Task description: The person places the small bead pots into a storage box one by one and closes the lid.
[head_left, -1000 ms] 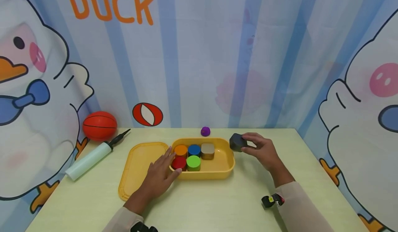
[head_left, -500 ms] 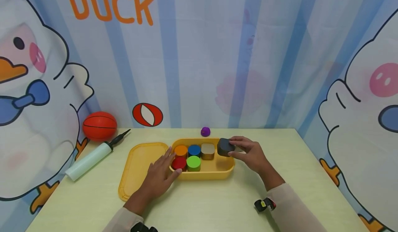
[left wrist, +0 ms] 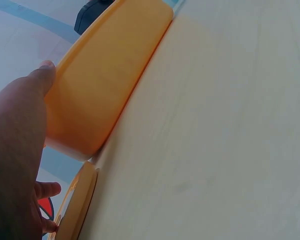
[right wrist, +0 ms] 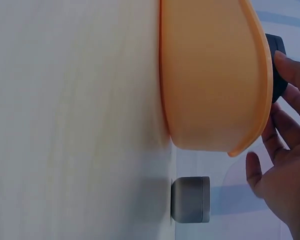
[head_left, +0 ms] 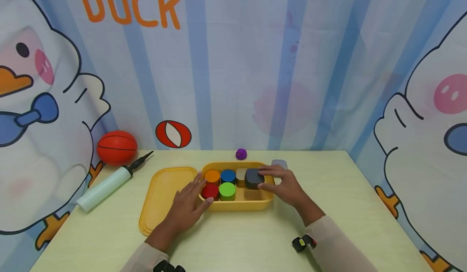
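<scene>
Right hand [head_left: 288, 185]: thumb and fingers pinch black block [head_left: 253, 178], held over yellow box [head_left: 240, 206]'s right half | Left hand [head_left: 187, 205]: fingers extended, thumb at box rim | Risk: lowered too far left, block could catch beige block [head_left: 240, 175]'s edge and sit tilted

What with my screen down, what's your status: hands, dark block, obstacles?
Right hand pinches dark block over yellow box. Left hand at box's left end. Tan block close by, clearance unclear.

Lettering [head_left: 136, 5]: "DUCK", orange capitals, one word
Curtain [head_left: 237, 69]: blue-striped, carries that word at upper left, head view
</scene>
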